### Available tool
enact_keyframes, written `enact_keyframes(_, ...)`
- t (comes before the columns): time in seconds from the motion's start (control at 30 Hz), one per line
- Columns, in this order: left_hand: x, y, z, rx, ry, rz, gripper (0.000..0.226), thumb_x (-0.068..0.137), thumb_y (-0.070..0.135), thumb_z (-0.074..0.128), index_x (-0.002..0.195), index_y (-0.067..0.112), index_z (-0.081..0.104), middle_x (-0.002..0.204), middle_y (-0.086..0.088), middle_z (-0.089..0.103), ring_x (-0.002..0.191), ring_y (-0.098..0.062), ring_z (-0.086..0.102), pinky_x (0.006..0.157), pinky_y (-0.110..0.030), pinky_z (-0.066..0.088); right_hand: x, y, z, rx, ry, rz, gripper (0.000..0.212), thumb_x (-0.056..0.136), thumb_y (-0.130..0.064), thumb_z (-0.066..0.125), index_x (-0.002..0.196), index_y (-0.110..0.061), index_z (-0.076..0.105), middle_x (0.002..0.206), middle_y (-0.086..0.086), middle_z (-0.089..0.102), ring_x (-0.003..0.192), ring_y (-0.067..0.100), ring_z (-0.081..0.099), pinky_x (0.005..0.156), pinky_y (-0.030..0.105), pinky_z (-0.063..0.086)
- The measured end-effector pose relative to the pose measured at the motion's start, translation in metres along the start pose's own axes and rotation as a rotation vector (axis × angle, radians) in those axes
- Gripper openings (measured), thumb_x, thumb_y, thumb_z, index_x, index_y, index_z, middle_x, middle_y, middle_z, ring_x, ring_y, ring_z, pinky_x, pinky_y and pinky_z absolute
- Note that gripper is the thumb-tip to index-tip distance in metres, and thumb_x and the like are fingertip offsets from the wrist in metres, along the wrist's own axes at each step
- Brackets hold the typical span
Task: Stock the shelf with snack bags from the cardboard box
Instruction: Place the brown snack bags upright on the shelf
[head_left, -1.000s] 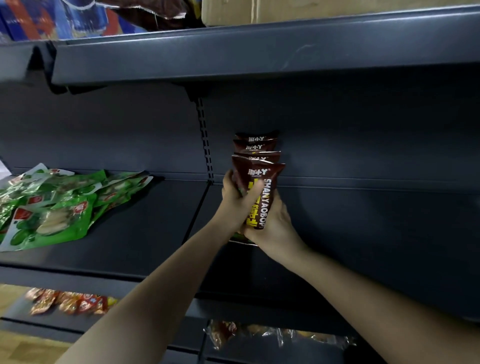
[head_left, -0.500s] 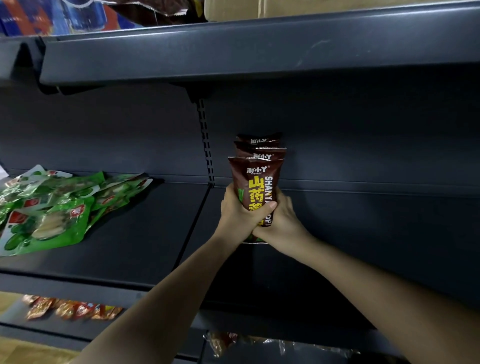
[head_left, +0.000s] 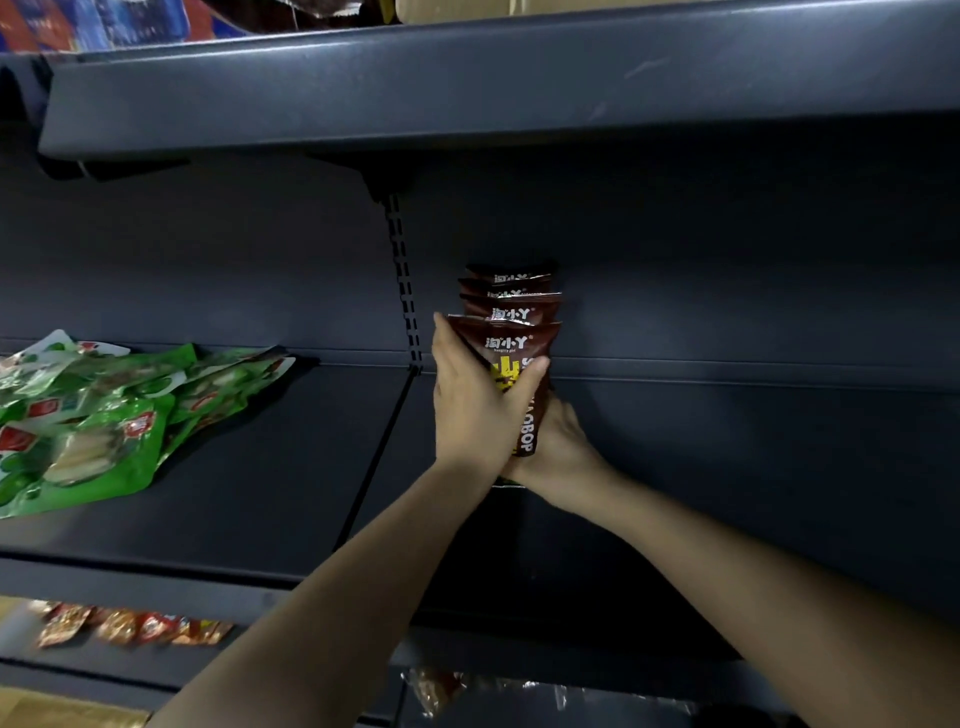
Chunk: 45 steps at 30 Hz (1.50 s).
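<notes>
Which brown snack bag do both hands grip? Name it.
The front brown bag, nearest the camera: left hand and right hand wrap it; the bags behind stand untouched.

Shelf (head_left: 234, 467): dark grey painted metal, matt, smooth; upper shelf edge (head_left: 467, 88) shows faint scuff marks and a dull sheen. Slotted upright (head_left: 402, 280): same dark metal. Brown snack bags (head_left: 511, 332): glossy plastic film, crimped top seals, printed lettering. Green packets (head_left: 104, 415) at 9 o'clock: shiny, crinkled plastic with strong highlights. Red-orange packets (head_left: 130, 623) at 7 o'clock: glossy wrap, blurred. Cardboard box (head_left: 457, 8) at 12 o'clock: plain matt brown.
</notes>
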<state>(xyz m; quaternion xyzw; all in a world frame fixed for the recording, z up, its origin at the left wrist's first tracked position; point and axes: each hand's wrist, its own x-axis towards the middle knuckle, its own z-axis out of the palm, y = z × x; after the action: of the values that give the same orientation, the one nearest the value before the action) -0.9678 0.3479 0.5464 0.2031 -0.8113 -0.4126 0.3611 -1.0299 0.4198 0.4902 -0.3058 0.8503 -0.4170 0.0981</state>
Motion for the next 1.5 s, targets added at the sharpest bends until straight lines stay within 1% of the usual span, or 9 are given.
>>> enact_keyframes(0.2,0.011,0.015,0.015,0.059,0.058,-0.144,0.105,0.075,0.063,0.061,0.150,0.020,0.000,0.149,0.000,0.026,0.135,-0.022,0.036,0.102,-0.047,0.038,-0.001,-0.001,-0.001,0.050,-0.001,0.024,0.107,0.041,-0.073,0.071,0.134,-0.036,0.033,0.125,-0.009,0.051,0.116,0.015,0.055,0.093,0.045,0.051)
enact_keyframes(0.4,0.012,0.005,0.007,-0.010,-0.126,-0.209,0.109,0.074,0.066,0.061,0.148,0.029,-0.010,0.150,-0.003,0.023,0.137,-0.025,0.030,0.106,-0.049,0.030,-0.007,0.000,0.002,0.005,0.042,0.027,0.101,0.045,-0.072,0.069,0.133,-0.035,0.036,0.121,-0.010,0.053,0.111,0.015,0.057,0.091,0.045,0.051)
enact_keyframes(0.57,-0.004,-0.020,-0.002,-0.142,-0.194,-0.170,0.111,0.052,0.072,0.068,0.143,0.036,0.014,0.141,0.003,0.040,0.129,-0.016,0.044,0.105,-0.048,0.040,-0.015,-0.005,-0.004,-0.051,0.047,0.050,0.093,0.053,-0.068,0.067,0.133,-0.034,0.037,0.118,-0.006,0.051,0.109,0.020,0.057,0.092,0.044,0.050)
enact_keyframes(0.77,-0.011,-0.025,-0.008,-0.246,-0.271,-0.158,0.091,0.059,0.062,0.068,0.134,0.035,0.025,0.132,0.003,0.050,0.119,-0.010,0.053,0.103,-0.039,0.045,-0.014,0.000,-0.005,0.028,0.027,0.017,0.086,0.055,-0.068,0.067,0.130,-0.031,0.046,0.113,-0.005,0.058,0.106,0.015,0.059,0.084,0.041,0.056)
enact_keyframes(1.0,-0.019,-0.027,-0.013,-0.214,-0.084,-0.267,0.097,0.066,0.084,0.044,0.142,0.025,0.027,0.144,-0.004,0.041,0.134,-0.020,0.040,0.110,-0.047,0.034,-0.039,-0.009,-0.034,0.005,0.036,-0.008,0.058,0.088,-0.049,0.055,0.137,-0.019,0.045,0.130,0.005,0.048,0.122,0.019,0.046,0.096,0.030,0.041)
enact_keyframes(1.13,-0.033,-0.004,-0.022,-0.109,0.090,-0.177,0.056,0.096,0.043,0.042,0.139,0.010,0.031,0.140,-0.007,0.041,0.131,-0.020,0.040,0.110,-0.043,0.035,-0.051,-0.012,-0.052,-0.049,0.065,0.003,0.063,0.090,-0.055,0.049,0.139,-0.016,0.043,0.138,0.006,0.049,0.119,0.023,0.053,0.097,0.038,0.047)
enact_keyframes(1.27,-0.057,0.020,-0.023,-0.083,0.155,-0.062,0.032,0.098,0.018,0.043,0.127,0.004,0.042,0.127,-0.010,0.046,0.119,-0.021,0.046,0.101,-0.033,0.038,-0.074,-0.011,-0.075,-0.098,0.055,0.027,0.060,0.091,-0.055,0.047,0.136,-0.017,0.046,0.131,0.007,0.054,0.113,0.024,0.057,0.093,0.040,0.049)
enact_keyframes(1.37,-0.078,0.039,-0.017,-0.014,0.213,0.000,0.021,0.096,0.010,0.042,0.116,0.001,0.045,0.117,-0.012,0.046,0.109,-0.022,0.046,0.087,-0.023,0.034,-0.095,-0.011,-0.097,-0.108,0.054,0.029,0.052,0.093,-0.051,0.047,0.130,-0.015,0.053,0.127,0.006,0.059,0.114,0.023,0.057,0.094,0.036,0.048)
enact_keyframes(1.5,-0.113,0.066,0.001,0.040,0.125,0.044,0.022,0.093,0.015,0.041,0.110,0.006,0.052,0.104,-0.005,0.057,0.094,-0.022,0.054,0.079,-0.032,0.042,-0.130,-0.004,-0.131,-0.106,0.082,0.019,0.038,0.094,-0.044,0.051,0.109,-0.013,0.065,0.108,0.006,0.068,0.102,0.022,0.062,0.087,0.034,0.050)
